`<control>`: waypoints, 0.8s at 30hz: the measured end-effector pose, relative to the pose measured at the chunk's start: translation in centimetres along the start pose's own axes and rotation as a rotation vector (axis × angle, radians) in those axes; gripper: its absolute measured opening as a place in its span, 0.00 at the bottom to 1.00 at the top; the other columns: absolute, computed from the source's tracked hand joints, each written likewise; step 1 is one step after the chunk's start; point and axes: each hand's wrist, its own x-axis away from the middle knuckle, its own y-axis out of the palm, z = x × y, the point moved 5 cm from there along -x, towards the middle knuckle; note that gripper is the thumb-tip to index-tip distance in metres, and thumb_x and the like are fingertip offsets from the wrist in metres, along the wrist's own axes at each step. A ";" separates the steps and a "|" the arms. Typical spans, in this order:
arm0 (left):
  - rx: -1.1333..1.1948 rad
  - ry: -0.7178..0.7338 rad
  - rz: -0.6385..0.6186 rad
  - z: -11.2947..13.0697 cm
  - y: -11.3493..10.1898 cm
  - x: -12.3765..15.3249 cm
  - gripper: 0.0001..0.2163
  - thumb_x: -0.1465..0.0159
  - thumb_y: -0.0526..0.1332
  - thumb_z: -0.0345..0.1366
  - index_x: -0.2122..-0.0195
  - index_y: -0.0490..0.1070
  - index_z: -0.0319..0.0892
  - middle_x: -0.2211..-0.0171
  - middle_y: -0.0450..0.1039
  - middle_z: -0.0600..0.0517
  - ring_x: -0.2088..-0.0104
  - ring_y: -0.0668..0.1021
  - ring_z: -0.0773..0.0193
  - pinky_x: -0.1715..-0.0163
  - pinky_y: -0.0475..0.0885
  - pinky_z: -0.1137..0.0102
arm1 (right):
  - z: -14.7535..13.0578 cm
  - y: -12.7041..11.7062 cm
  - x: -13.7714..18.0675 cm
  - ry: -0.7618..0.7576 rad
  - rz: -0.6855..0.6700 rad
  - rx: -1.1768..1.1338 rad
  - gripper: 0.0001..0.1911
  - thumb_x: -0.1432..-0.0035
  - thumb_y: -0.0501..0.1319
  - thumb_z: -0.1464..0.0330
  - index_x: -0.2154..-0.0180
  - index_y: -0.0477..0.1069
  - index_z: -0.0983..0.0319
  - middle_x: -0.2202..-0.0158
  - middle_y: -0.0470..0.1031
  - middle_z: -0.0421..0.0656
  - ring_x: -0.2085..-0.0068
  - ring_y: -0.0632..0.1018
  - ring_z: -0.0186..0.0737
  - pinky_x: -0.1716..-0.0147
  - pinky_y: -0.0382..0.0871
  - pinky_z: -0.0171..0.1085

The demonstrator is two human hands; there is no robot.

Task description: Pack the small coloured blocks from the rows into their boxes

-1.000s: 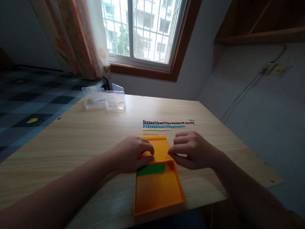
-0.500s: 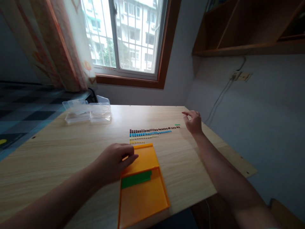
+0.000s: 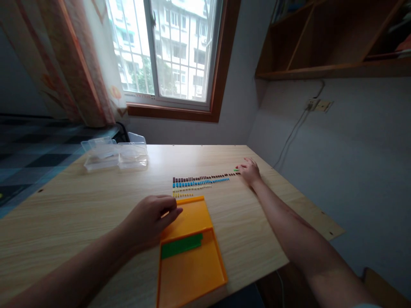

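Note:
My left hand (image 3: 158, 216) lies over the left edge of the orange lid (image 3: 190, 216), its fingers loosely curled in. Whatever is inside that curl, if anything, is hidden in shadow. Hinged below the lid is an orange tray (image 3: 192, 278) with a block of green pieces (image 3: 181, 247) along its upper edge. Stretched far out, my right hand (image 3: 250, 172) pinches with thumb and index finger beside small green pieces (image 3: 236, 170); what is between the fingertips is too small to make out. Rows of tiny brown (image 3: 202, 177), blue (image 3: 201, 183), cream (image 3: 192, 188) and yellow (image 3: 183, 195) pieces run leftward.
Clear plastic boxes (image 3: 115, 158) with raised lids stand at the table's back left. Beyond the wooden table (image 3: 257, 239) is a barred window (image 3: 180, 55). A shelf (image 3: 321, 68) and a socket with a cable (image 3: 313, 104) are on the right wall.
My right hand has come down and left, from above the far table to the green pieces. The left hand stays on the orange lid. The whole view has shifted slightly.

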 end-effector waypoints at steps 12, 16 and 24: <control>0.000 -0.015 -0.025 0.3 0.0 0.0 0.17 0.31 0.53 0.39 0.78 0.60 0.41 0.81 0.60 0.57 0.79 0.63 0.71 0.77 0.57 0.75 | 0.6 0.9 -0.2 -0.053 -0.044 -0.038 0.16 0.31 0.62 0.62 0.46 0.72 0.62 0.41 0.71 0.49 0.42 0.74 0.50 0.42 0.69 0.55; -0.001 -0.011 -0.021 0.2 0.0 0.0 0.18 0.30 0.53 0.39 0.78 0.60 0.41 0.81 0.60 0.57 0.80 0.63 0.71 0.78 0.56 0.75 | 1.2 1.1 -0.4 -0.007 -0.004 -0.037 0.16 0.31 0.62 0.62 0.45 0.72 0.61 0.40 0.70 0.49 0.43 0.73 0.50 0.42 0.69 0.55; -0.006 0.014 0.005 0.0 0.1 -0.1 0.17 0.31 0.54 0.38 0.77 0.60 0.41 0.81 0.60 0.58 0.80 0.63 0.71 0.78 0.56 0.75 | 3.2 1.7 -1.9 0.156 0.066 -0.094 0.16 0.30 0.61 0.62 0.45 0.71 0.61 0.42 0.71 0.49 0.47 0.76 0.47 0.47 0.74 0.51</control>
